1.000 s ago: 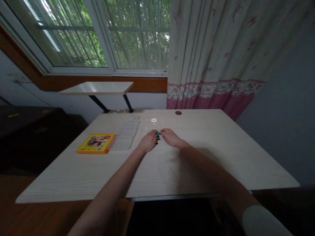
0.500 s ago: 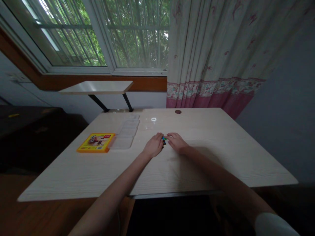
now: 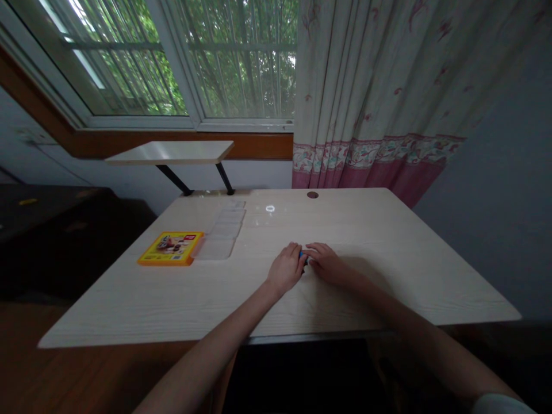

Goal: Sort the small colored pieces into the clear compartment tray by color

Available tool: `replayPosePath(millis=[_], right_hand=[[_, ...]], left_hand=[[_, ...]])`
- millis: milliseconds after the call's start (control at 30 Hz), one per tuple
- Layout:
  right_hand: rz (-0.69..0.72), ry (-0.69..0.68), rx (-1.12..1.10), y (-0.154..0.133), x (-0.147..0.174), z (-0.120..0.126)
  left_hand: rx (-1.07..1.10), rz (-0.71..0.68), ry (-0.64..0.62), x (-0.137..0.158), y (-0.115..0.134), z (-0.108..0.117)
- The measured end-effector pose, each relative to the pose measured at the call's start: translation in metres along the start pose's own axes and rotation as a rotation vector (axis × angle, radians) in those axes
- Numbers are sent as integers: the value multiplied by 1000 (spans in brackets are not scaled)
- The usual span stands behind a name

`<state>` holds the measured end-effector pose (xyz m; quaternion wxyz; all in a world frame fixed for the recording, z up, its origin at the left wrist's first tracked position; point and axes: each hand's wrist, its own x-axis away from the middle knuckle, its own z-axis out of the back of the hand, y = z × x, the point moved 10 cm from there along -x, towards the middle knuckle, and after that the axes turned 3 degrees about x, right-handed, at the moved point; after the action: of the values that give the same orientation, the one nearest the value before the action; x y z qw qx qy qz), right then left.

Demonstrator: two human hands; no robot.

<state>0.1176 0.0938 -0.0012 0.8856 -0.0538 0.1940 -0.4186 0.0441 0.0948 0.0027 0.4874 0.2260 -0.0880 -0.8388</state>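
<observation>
My left hand is closed around a small blue and black piece, which looks like a little plastic toy part. Only a bit of it shows between the fingers, so its full shape is hidden. From the other side my right hand meets the piece, its thumb and fingers bent against it. Both hands are low over the pale wooden table, right of its middle.
A flat yellow-orange box with a printed picture lies on the left. Touching it, a clear divided plastic tray stretches toward the back. A raised shelf stands at the back left, and a curtain hangs behind.
Both hands have shifted right and nearer with the small piece. The green bit seen earlier is out of sight behind the fingers. The box and tray stay put.
</observation>
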Motion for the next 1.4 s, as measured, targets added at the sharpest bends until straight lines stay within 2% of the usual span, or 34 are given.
replayPosePath(millis=[200, 367, 467, 533, 633, 733, 967, 1167, 1400], right_hand=[[-4, -18, -75, 13, 13, 5], [-10, 40, -146, 26, 10, 9], [-1, 52, -125, 32, -1, 7], [-11, 26, -94, 36, -10, 2], [-46, -26, -32, 39, -21, -7], [-74, -32, 3, 39, -24, -10], [-8, 84, -25, 26, -15, -4], [44, 95, -85, 18, -10, 2], [41, 99, -118, 18, -9, 5]], left_hand=[[81, 48, 16, -5, 12, -5], [187, 64, 30, -4, -9, 13], [153, -39, -47, 4, -19, 27], [87, -97, -139, 13, -24, 28], [10, -110, -266, 24, -30, 20], [-11, -119, -329, 27, -28, 9], [20, -147, -333, 13, -16, 2], [21, -163, -331, 8, -11, -1], [31, -173, -312, 5, -4, -4]])
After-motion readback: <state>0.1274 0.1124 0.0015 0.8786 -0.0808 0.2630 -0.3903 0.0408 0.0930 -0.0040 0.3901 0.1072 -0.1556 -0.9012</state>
